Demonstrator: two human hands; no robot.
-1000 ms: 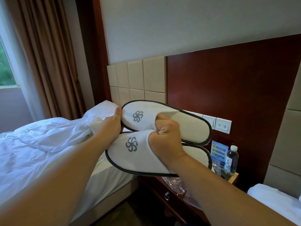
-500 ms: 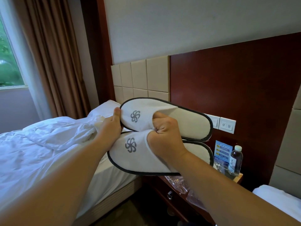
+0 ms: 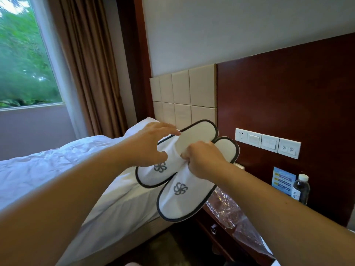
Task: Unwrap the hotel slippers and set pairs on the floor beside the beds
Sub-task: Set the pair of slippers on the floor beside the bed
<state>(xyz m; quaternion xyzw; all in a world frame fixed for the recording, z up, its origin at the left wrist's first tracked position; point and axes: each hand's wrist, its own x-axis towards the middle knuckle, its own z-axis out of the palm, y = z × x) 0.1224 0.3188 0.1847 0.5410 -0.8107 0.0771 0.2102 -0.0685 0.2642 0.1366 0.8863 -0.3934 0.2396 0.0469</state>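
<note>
Two white hotel slippers with dark trim and grey pinwheel logos hang in the air above the gap between bed and nightstand. My right hand (image 3: 203,160) pinches both at their openings. The nearer slipper (image 3: 184,196) points its toe down towards me, and the farther slipper (image 3: 163,169) overlaps it on the left. My left hand (image 3: 151,143) rests on the upper edge of the farther slipper, fingers spread and thumb on its white top. Clear plastic wrapping (image 3: 230,212) lies crumpled on the nightstand.
A white-sheeted bed (image 3: 57,169) fills the left, with a pillow (image 3: 138,129) by the tiled headboard. The wooden nightstand (image 3: 221,227) carries a water bottle (image 3: 301,189) and a blue card (image 3: 283,181). Wall switches (image 3: 269,143) sit above. Dark floor (image 3: 163,250) shows between bed and nightstand.
The slippers have swung from lying sideways to toes pointing down towards me. My left hand let go of the toes and opened over the farther slipper. The view turned left.
</note>
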